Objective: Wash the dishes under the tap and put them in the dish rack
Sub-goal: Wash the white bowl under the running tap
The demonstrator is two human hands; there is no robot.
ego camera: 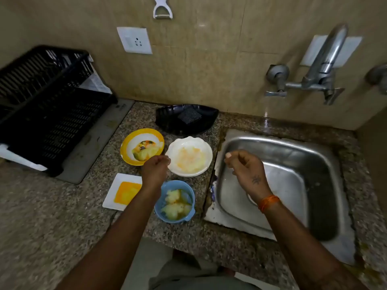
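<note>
Several dirty dishes sit on the granite counter left of the steel sink: a yellow-rimmed plate, a white bowl, a blue bowl with food scraps, and a white square plate with an orange smear. My left hand hovers between the yellow-rimmed plate and the white bowl, fingers loosely curled, holding nothing. My right hand hangs over the sink's left side, fingers loosely curled and empty. The black dish rack stands at the far left. The tap juts from the wall above the sink.
A black dish holding a dark scrub pad sits against the wall behind the bowls. A wall socket and a white peeler are on the tiled wall. The rack rests on a grey tray.
</note>
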